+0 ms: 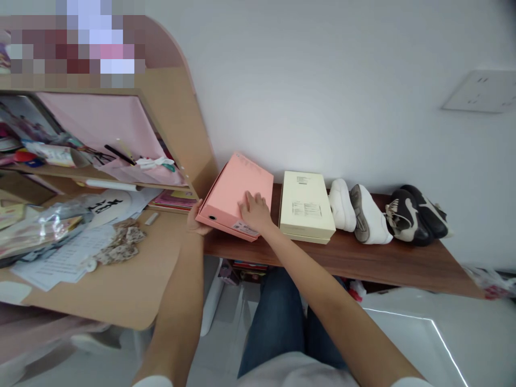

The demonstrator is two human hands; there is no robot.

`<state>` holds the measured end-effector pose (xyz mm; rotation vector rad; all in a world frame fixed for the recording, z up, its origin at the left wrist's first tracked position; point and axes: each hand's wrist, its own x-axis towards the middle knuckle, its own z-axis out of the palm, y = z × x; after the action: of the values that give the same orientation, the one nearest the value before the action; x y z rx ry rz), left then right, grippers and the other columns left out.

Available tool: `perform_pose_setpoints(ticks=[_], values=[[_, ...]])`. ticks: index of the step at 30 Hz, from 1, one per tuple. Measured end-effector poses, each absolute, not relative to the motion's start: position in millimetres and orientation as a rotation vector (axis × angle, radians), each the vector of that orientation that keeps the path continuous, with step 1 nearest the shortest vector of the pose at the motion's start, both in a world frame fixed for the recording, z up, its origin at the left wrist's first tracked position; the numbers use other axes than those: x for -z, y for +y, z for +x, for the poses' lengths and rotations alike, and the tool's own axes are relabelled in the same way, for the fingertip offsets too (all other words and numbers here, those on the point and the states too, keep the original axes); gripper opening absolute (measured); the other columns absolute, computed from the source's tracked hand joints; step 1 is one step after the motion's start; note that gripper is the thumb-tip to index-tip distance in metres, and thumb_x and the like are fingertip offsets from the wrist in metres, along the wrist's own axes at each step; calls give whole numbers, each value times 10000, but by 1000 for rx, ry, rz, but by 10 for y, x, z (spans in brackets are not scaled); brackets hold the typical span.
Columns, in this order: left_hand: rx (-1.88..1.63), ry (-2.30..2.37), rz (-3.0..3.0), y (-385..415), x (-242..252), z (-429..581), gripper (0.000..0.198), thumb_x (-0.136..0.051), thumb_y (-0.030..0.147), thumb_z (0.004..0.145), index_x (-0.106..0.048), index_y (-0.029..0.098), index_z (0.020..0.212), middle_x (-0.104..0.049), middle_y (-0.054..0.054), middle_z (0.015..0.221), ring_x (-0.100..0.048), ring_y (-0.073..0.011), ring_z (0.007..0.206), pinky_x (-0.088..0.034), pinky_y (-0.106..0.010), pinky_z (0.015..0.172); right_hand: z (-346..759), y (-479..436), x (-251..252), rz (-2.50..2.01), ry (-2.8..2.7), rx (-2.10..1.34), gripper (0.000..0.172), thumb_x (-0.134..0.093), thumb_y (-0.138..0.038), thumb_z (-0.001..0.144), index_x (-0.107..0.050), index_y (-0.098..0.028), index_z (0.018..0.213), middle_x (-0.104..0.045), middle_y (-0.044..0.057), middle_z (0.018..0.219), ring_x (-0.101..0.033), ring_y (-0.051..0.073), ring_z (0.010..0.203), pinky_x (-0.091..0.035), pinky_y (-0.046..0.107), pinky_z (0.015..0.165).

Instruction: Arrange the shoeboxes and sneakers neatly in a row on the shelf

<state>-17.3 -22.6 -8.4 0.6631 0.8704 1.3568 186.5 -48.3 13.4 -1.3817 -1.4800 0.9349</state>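
A pink shoebox (pixel 242 191) sits slightly turned at the left end of a brown wooden shelf (pixel 342 258), its lid resting on it with a dark gap along the left side. My left hand (pixel 197 219) grips the box at its near left corner; some of its fingers are hidden. Across the lid's near part lies my right hand (pixel 256 212), fingers apart and touching the pink surface. To the right stands a closed cream shoebox (pixel 305 201) with printed text on top, apart from the pink one.
White sneakers (pixel 368 215) and black-and-white sneakers (pixel 415 215) line the shelf on the right. At left a desk (pixel 161 269) holds papers, a scrunchie (pixel 123 242) and plastic bags. The desk's upright side panel (pixel 173 107) rises close to the pink box. A wall stands behind.
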Motion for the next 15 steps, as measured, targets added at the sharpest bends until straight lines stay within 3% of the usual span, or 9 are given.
perform_pose_setpoints(ticks=[10, 15], values=[[-1349, 841, 833, -227, -425, 86, 502, -623, 358, 763, -628, 67, 1171, -726, -150, 1065, -633, -353, 1112, -539, -459, 939, 1938, -613, -543, -1272, -1406, -1120, 978, -477, -787, 786, -225, -220, 1542, -187, 67, 1616, -74, 283, 1503, -58, 498, 1205], [-1276, 919, 951, -274, -652, 62, 531, -624, 336, 761, -609, 83, 1228, -715, -153, 1079, -625, -370, 1112, -526, -481, 942, 1880, -560, -484, -1172, -1286, -1173, 935, -558, -699, 804, -255, -197, 1532, -321, 68, 1569, -244, 240, 1469, -192, 436, 1197]])
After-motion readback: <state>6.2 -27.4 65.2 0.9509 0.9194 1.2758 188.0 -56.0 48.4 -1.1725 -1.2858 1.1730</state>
